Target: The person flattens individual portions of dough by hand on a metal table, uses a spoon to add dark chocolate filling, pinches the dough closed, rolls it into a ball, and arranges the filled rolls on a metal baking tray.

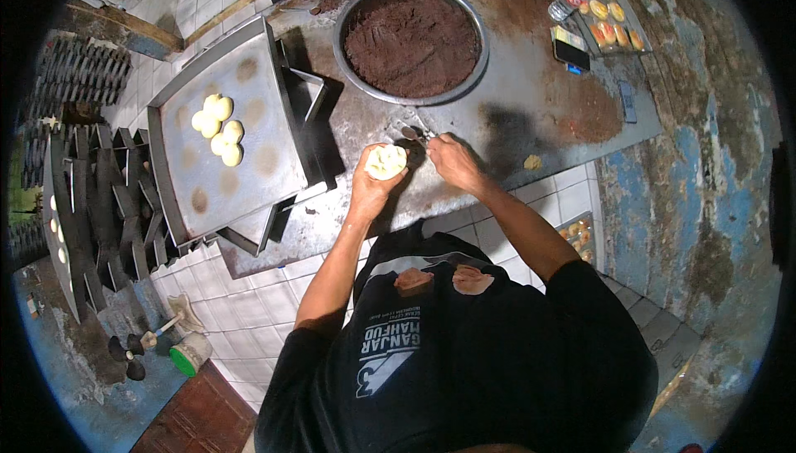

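My left hand (pixel 375 185) cups a round of pale yellow dough (pixel 386 162), its uneven upper face turned up. Close beside it, my right hand (pixel 453 163) is closed around a small metal spoon (pixel 424 134); a dark brown spot shows at the spoon's tip. Just beyond both hands stands a wide metal basin (pixel 338 48) heaped with dark brown crumbly filling (pixel 414 46). On a metal baking tray (pixel 178 172) to the left, several pale dough balls (pixel 224 132) sit in a cluster.
A dark metal frame holds up the tray on the worktable (pixel 531 88). At the far right lie a phone (pixel 571 55) and a tray of baked buns (pixel 612 17). A dough scrap (pixel 532 162) lies near the table's front edge. Stacked dark trays (pixel 99 196) stand at left.
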### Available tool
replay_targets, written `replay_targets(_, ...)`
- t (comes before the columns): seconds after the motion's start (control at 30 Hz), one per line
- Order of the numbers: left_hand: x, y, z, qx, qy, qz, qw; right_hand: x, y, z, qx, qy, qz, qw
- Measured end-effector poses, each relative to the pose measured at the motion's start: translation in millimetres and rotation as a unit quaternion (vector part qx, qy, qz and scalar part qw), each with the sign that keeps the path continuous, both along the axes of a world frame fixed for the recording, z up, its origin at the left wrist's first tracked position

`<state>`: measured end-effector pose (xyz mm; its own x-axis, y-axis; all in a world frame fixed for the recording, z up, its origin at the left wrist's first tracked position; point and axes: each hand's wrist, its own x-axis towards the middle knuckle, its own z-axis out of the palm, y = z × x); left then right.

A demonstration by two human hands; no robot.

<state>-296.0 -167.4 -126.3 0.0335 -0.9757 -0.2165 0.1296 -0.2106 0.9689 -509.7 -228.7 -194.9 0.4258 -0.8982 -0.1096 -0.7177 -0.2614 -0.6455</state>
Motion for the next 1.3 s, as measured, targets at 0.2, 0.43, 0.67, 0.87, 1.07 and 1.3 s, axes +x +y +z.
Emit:
replay_targets(0.2, 28, -64, -4, -0.028, -0.156, 0.022, 0.987, 3, -112, 62, -0.322, 0.032, 0.117, 0.939)
replay_targets(0.43, 37, -94, -13, -0.041, -0.182, 0.058, 0.981, 21, -196, 19, -0.192, 0.172, 0.314, 0.914)
replay_targets(0.67, 22, -108, -22, -0.083, -0.247, 0.166, 0.951, 17, -170, 106, 0.274, -0.099, 0.091, 0.952)
replay_targets(0.87, -21, -117, -8, -0.053, -0.292, 0.165, 0.941, 37, -52, 79, -0.249, -0.045, 0.048, 0.966)
replay_targets(1.07, -13, -66, -32, -0.016, -0.412, 0.130, 0.902, -13, -3, 77, -0.208, 0.027, 0.132, 0.969)
replay_targets(1.3, -57, -5, -15, -0.012, -0.050, 0.057, 0.997, -31, 2, 34, -0.071, -0.213, -0.021, 0.974)
